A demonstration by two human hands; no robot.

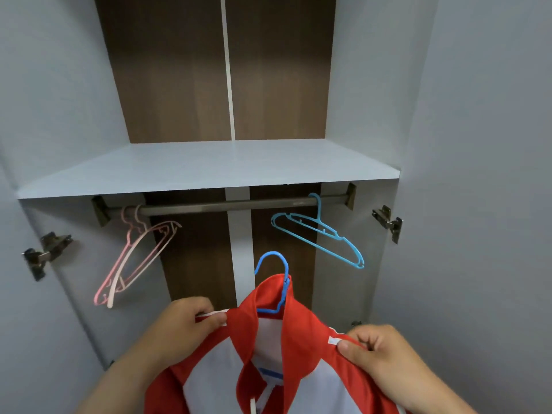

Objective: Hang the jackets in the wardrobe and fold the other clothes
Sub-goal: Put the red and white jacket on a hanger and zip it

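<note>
Open wardrobe [373, 85], grey matte side walls, dark wood-grain back panels [191, 249] split by a pale vertical strip [239, 249]. Landmark is the rail [227, 205]: dark round metal bar, held in angled brackets at both ends, just under a flat pale grey shelf [209, 165]. At the rail's left end hang pink hangers [140, 252], thin plastic, overlapping, tilted down-left; exact count cannot be told. Near the rail's right end hangs a pale blue hanger [328, 231], thin plastic, hook over the bar, tilted down-right. Metal hinges sit outside and below each rail end, left hinge [44, 253] and right hinge [388, 224]. The middle stretch of rail between the hung hangers is bare. The jacket [301, 333] is below the rail's middle, not on it: smooth shiny fabric, red with white panels, white stripes at the shoulders, collar standing up. A darker blue hanger [272, 253] is inside it, curved hook poking up through the collar, hook tip well below the rail and touching nothing. Left hand [185, 327], below and left of the rail's middle, pinches the jacket's left shoulder, fingers curled together, thumb pressed on the striped edge. Right hand [385, 354], below the rail's right part, pinches the right shoulder, fingers curled, thumb clamping the fabric. The jacket's lower part runs out of frame.
</note>
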